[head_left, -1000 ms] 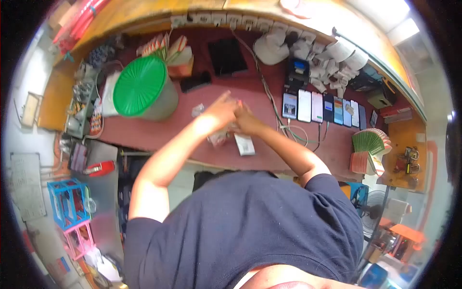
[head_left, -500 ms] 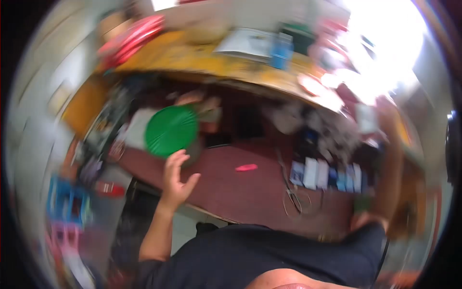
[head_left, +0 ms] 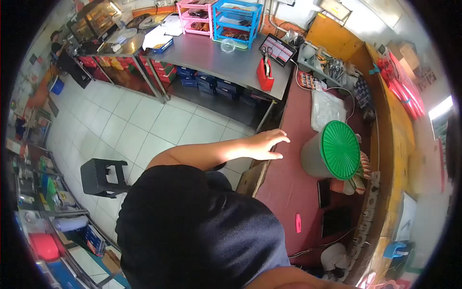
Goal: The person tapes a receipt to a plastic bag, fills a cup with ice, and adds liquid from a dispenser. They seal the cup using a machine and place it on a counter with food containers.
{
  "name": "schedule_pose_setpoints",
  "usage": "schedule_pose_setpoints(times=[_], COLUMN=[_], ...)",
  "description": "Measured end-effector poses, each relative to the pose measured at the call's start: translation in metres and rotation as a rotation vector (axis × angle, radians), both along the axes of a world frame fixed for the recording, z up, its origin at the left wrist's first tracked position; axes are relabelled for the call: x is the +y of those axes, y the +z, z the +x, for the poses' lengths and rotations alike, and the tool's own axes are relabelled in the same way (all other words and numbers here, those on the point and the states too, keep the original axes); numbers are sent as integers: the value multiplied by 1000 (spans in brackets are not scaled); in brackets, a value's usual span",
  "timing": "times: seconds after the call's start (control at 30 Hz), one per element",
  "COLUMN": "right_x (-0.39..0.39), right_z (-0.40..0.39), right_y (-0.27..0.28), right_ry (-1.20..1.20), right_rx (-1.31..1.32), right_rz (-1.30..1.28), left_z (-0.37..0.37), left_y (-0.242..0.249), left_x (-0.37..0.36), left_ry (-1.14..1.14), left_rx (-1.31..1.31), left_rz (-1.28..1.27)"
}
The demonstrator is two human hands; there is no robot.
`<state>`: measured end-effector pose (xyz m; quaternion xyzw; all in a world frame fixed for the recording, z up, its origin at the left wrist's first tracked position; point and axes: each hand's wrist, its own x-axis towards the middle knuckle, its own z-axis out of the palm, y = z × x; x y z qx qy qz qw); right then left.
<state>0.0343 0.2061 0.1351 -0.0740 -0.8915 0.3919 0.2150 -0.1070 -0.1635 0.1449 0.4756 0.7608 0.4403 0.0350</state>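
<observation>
My left hand reaches over the edge of the dark red counter, fingers apart and holding nothing. Just right of it stands a translucent tub with a ribbed green lid, and a gap separates hand and tub. Behind the tub lies a clear plastic packet. Closer to my body, a pink highlighter-like item rests on the counter beside a black phone-like slab and a dark tablet-like panel. My right hand is out of the picture.
A steel table holds a red tape dispenser, a tablet, a blue tray rack and a pink rack. A black stool stands on the tiled floor. Another person is far left.
My view has swung left, bringing the steel table, floor and stool into sight. My left hand stays open near the tub. My right arm, earlier stretched towards the right, has left the picture.
</observation>
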Motion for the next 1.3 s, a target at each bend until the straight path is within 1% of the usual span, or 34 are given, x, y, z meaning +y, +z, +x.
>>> schedule_pose_setpoints(times=[0.13,0.17,0.23,0.3,0.33,0.37,0.43,0.5,0.53,0.57,0.6,0.63,0.67,0.7,0.77,0.8,0.83,0.87,0.9,0.97,1.0,1.03,1.1,1.13,1.17,1.2,1.23,1.27,1.3], right_x=[-6,-9,-15,-29,-38,-48,-70,-103,-126,-160,-297,-321,-415,-477,-588,-635,-687,-741,-790,-883,-919,-963,-1041,-1076,-1110,-1138,-1173,-1205,-1235], right_z=[82,100,129,158,172,182,181,161,134,111,62,28,1,-26,-70,-88,-103,-100,-103,-106,-94,-80,-57,-48,-38,-15,9,32,49], right_y=[-39,-46,-57,-71,-74,-78,-84,-90,-91,-94,-67,-147,-117,-112,-125,-128,-127,-117,-117,-126,-116,-124,-174,-211,-246,-270,-289,-309,-341], right_ry=[-158,-196,-268,-350,-384,-407,-425,-413,-388,-354,-491,-58,155,418,780,876,971,1055,1185,1237,1325,1408,1418,1401,1366,1387,1278,1160,1156], right_rx=[-5,0,20,37,34,31,25,-3,-28,-63,-131,-55,-158,-340,-445,-577,-706,-669,-694,-968,-1054,-1148,-1439,-1619,-1797,-1810,-1875,-1937,-1965], right_rz=[-211,-262,-357,-451,-498,-547,-649,-758,-817,-878,-815,-471,-329,-417,-453,-459,-450,-361,-320,-160,-92,-78,-37,-48,-67,-78,-7,61,35], left_z=[3,7,13,17,20,21,24,25,25,27,33,40,54,73,117,149,182,217,251,315,343,372,420,440,453,467,478,489,501], left_y=[-18,-25,-51,-69,-67,-76,-64,-84,-91,-93,-78,-82,-72,-63,-63,-57,-44,-35,-32,-44,-48,-60,-78,-84,-81,-99,-107,-125,-136], left_x=[-18,-21,-28,-45,-58,-70,-111,-162,-196,-239,-285,-334,-387,-439,-533,-573,-611,-645,-674,-716,-720,-725,-725,-716,-702,-682,-669,-652,-635], left_ry=[15,-4,-36,-103,-139,-189,-235,-149,-100,-40,77,209,349,501,855,988,1170,1348,1479,1880,2062,2168,2393,2408,2412,2393,2321,2283,2264], left_rx=[-163,-203,-324,-311,-345,-279,-274,-290,-307,-325,-350,-390,-441,-495,-472,-514,-536,-538,-547,-427,-343,-366,-560,-651,-844,-981,-1162,-1327,-1405], left_rz=[-15,-5,-62,-170,-280,-369,-538,-508,-477,-449,-505,-487,-452,-415,-350,-316,-215,-117,-82,81,162,185,224,313,323,315,324,215,228])
